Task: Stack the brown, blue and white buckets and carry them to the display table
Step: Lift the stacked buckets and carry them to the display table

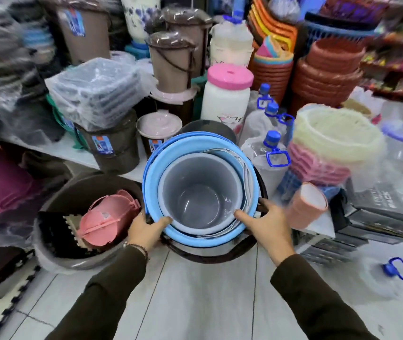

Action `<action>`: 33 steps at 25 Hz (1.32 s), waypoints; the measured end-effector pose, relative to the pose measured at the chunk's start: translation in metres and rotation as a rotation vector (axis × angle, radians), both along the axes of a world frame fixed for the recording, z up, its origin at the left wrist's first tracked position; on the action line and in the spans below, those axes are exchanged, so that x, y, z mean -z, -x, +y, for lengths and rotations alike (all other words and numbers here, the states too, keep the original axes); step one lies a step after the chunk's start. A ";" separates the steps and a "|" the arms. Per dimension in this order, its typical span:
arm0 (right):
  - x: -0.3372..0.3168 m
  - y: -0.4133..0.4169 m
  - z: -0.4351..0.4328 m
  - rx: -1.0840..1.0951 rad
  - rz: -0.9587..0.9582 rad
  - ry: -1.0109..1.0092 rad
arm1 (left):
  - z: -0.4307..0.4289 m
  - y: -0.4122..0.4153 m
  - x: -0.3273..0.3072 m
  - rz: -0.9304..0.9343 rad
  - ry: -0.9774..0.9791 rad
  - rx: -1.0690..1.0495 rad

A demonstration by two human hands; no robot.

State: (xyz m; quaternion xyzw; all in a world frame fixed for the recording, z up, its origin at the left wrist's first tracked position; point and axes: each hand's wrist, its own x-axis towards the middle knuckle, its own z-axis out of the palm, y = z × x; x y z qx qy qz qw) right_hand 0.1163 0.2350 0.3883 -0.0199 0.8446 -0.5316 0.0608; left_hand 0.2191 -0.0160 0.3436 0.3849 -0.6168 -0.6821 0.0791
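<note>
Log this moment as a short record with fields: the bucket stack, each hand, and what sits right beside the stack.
stack: white plastic bucket nested in round blue plastic bucket, both inside dark brown bucket
left hand: grips the stack's near-left rim, thumb over the blue edge
right hand: grips the near-right rim, thumb inside
left of stack: dark tub holding a pink plastic basket
floor: pale tiles

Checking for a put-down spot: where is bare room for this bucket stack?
Free: the tiled floor between the sleeves, below the stacked buckets held by both hands. Crowded: the white shelf ahead, packed with lidded bins; the large dark tub at left; the clear bottles and basket stacks at right.
</note>
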 end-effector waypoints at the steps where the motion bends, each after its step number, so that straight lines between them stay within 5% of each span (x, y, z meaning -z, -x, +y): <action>1: -0.025 0.006 -0.006 0.011 0.037 -0.022 | -0.009 0.008 -0.023 0.038 0.015 0.016; 8: -0.121 0.061 -0.051 0.085 0.143 0.059 | -0.062 0.088 -0.147 0.166 0.094 0.137; 15: -0.144 0.176 -0.086 0.145 0.178 0.105 | -0.096 0.222 -0.174 0.184 0.059 0.162; 24: -0.091 0.344 -0.118 0.108 -0.015 0.012 | -0.119 0.377 -0.123 0.024 -0.122 0.090; 33: 0.006 0.396 -0.151 0.047 -0.237 -0.250 | -0.135 0.418 -0.013 -0.313 -0.177 0.049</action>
